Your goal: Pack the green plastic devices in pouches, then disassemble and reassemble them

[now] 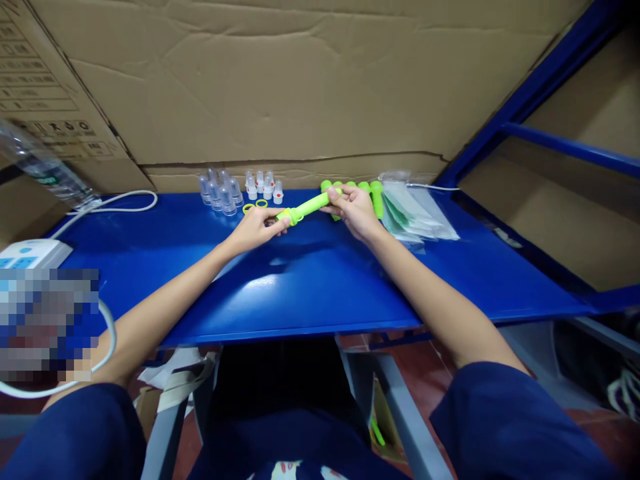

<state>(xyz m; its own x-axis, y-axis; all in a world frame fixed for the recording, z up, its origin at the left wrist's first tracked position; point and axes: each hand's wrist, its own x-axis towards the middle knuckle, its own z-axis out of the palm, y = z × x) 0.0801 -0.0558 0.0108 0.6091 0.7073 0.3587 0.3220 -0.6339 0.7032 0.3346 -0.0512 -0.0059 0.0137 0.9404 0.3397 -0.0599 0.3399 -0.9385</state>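
A neon-green plastic flashlight is held above the blue tabletop, tilted with its right end higher. My left hand is closed around its wider lower-left end, where a ring-like rim shows. Fingers of my right hand pinch its narrower upper-right end. Behind my right hand stand several similar green flashlights, partly hidden by it. Just beyond my left hand lie two yellow rings. Small white pieces with clear tips and several clear plastic caps stand farther back.
Clear plastic bags lie at the back right of the blue table. A white power strip with cables sits at the left, near a plastic bottle. Cardboard walls the back, and a blue metal frame rises at the right.
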